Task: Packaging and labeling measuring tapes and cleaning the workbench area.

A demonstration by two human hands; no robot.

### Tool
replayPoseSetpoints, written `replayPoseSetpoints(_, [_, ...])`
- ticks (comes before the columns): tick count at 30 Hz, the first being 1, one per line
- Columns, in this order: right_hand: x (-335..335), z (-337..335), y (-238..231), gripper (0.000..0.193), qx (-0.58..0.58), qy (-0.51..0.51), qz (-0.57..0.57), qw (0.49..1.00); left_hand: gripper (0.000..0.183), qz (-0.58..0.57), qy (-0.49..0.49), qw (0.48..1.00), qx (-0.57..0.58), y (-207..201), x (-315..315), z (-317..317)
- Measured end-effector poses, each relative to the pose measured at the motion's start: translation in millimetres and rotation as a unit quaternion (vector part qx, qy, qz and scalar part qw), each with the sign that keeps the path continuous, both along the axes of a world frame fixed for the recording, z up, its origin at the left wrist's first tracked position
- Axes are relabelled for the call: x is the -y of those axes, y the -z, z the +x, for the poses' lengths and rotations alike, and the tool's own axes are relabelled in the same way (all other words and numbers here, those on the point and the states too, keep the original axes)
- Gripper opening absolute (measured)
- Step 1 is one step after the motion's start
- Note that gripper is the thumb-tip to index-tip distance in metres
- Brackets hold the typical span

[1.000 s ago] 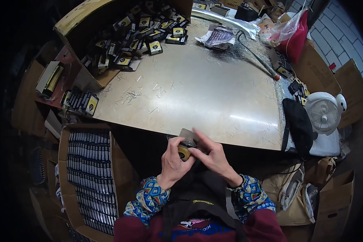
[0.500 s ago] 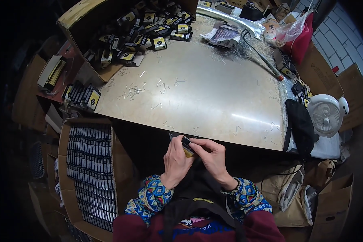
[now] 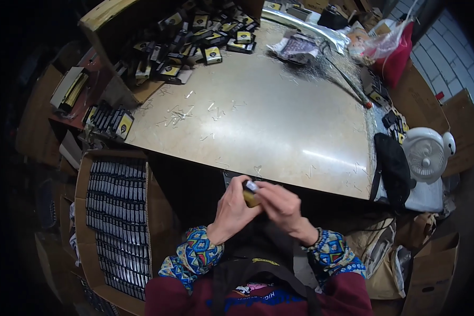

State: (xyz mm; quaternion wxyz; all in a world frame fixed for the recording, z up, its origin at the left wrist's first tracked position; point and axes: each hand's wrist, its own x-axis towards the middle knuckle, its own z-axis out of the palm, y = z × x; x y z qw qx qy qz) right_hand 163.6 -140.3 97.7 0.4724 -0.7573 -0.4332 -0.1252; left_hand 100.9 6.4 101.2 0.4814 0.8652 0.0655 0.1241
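Note:
Just below the table's front edge, my left hand [image 3: 233,210] is closed round a small black-and-yellow cardboard box [image 3: 250,199]. A pale end of the box points up between my hands. My right hand [image 3: 282,207] is at that end, its fingers bent and drawn together, partly smeared by motion. Whatever those fingertips pinch, if anything, is hidden. Thin bent wire pieces [image 3: 176,116] lie scattered on the tabletop [image 3: 268,121] beyond my hands.
A carton [image 3: 149,210] at left holds tight rows of similar boxes. An open carton [image 3: 102,58] spills loose boxes onto the far left of the table. At right are a black cloth pouch [image 3: 391,168], a white fan [image 3: 425,158] and a rod [image 3: 353,87].
My right hand has shifted slightly right, its fingers bending in and blurring. The box in my left hand has turned, so its pale end now shows.

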Motion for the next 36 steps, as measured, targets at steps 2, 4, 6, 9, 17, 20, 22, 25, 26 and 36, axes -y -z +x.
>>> replayPoseSetpoints(2, [24.2,25.3,-11.1,0.023,0.12,0.118,-0.017,0.986,0.073,0.046,0.05,0.997,0.038,-10.9,-9.4,4.7])
replayPoseSetpoints(4, [41.9,53.3,-22.3,0.024,0.097,0.245,-0.007,0.965,0.065,0.061,0.019,0.994,0.089,-3.2,-23.2,3.5])
replayPoseSetpoints(6, [46.8,59.4,-10.8,0.026,0.085,0.191,-0.051,0.977,0.053,0.037,-0.014,0.993,0.112,4.5,-19.3,25.2])
replayPoseSetpoints(9, [-1.7,39.9,-15.0,0.031,-0.127,0.108,0.036,0.985,0.043,-0.005,0.011,0.986,0.169,17.6,-4.1,63.4])
replayPoseSetpoints(17, [-104.1,105.1,2.6,0.044,0.062,-0.044,-0.141,0.987,0.049,0.473,-0.307,0.823,0.071,-17.4,-207.5,49.2])
replayPoseSetpoints(20, [-165.5,155.4,16.5,0.047,0.133,-0.026,-0.247,0.959,0.053,0.454,-0.163,0.872,0.076,-31.7,-228.1,90.4])
replayPoseSetpoints(22, [-188.3,185.4,18.3,0.045,0.128,-0.02,-0.283,0.95,0.053,0.464,-0.065,0.879,0.087,-27.1,-250.8,126.2])
replayPoseSetpoints(25, [-164.6,221.0,28.5,0.045,0.141,0.02,-0.316,0.938,0.053,0.491,-0.02,0.871,0.004,-20.4,-295.4,167.9])
replayPoseSetpoints(26, [-144.2,231.8,33.3,0.045,0.132,0.038,-0.302,0.943,0.055,0.468,0.006,0.884,0.027,-12.0,-311.4,185.6])
replayPoseSetpoints(36, [68.3,379.9,1.4,0.051,-0.061,0.43,-0.309,0.846,0.075,0.375,0.077,0.908,-0.172,-40.4,-318.6,248.6])
